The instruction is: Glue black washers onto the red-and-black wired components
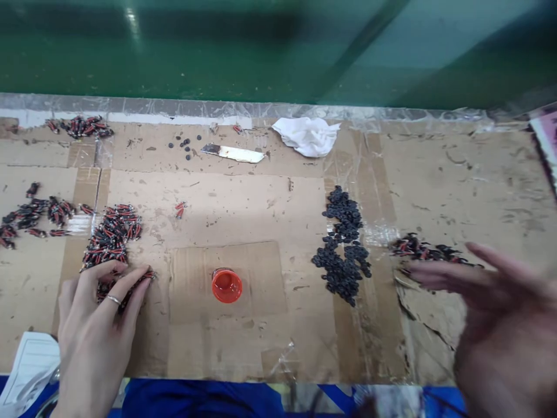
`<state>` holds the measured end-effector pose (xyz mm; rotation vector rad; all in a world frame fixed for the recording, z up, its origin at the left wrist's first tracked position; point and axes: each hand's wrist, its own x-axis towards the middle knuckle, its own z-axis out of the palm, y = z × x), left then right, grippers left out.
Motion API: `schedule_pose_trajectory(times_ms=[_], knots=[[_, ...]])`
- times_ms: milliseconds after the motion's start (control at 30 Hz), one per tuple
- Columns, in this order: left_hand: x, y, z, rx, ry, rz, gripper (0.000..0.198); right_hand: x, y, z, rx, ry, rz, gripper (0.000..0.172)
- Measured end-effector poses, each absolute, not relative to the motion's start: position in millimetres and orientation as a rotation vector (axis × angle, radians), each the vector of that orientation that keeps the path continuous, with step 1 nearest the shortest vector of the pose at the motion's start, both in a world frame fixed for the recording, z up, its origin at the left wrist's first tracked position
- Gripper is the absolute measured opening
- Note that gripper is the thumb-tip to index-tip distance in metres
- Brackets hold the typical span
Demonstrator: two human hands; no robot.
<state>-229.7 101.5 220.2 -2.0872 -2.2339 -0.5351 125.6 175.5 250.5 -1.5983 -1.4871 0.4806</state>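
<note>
Red-black parts (111,232) under spread left hand (98,325) | right hand (491,313) open, blurred | no readable writing

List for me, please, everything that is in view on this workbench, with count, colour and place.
cardboard-covered bench: one, brown, taped, fills the view.
red-and-black parts: many, one heap under the left fingertips, smaller heaps at far left, back left and at right.
black rings: many, black, pile right of centre.
small red cup: one, red-orange, centre front.
loose black rings: a few, black, back centre.
blade-like strip: one, pale, back centre.
white cloth: one, crumpled, back edge.
paper sheet: one, white, front left corner.
left hand: ring on one finger, fingertips on the heap.
right hand: blurred, open, above the right heap.
</note>
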Motion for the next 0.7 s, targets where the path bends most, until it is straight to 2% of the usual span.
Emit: schedule_pose_trajectory(times_ms=[67, 167, 300, 400, 500, 600, 700], knots=[[-225.1, 103.2, 222.9, -2.175, -2.180, -0.566, 0.014, 103.1, 178.2, 259.3, -1.559, -1.501, 0.661, 0.042], [-221.6, 104.1, 224.8, -2.333, -2.053, -0.691, 0.010, 79.2, 181.1, 270.0, -1.390, -1.669, 0.909, 0.020], [-227.8, 99.8, 218.5, -2.369, -2.083, -0.629, 0.027, 63.4, 183.7, 273.4, -1.133, -1.804, 1.102, 0.005], [-235.3, 96.4, 213.0, -2.479, -1.960, -0.592, 0.032, 52.4, 184.7, 270.0, -1.152, -1.880, 1.063, 0.016], [-235.6, 99.3, 212.5, -2.509, -1.901, -0.620, 0.023, 39.8, 184.9, 263.7, -1.173, -1.931, 0.963, 0.034], [-227.7, 104.6, 216.9, -2.474, -1.939, -0.673, 0.011, 32.0, 184.5, 255.6, -1.136, -1.959, 0.871, 0.034], [-222.1, 102.5, 222.8, -2.378, -2.001, -0.804, 0.013, 30.7, 183.0, 249.3, -1.123, -2.033, 0.876, 0.030]])
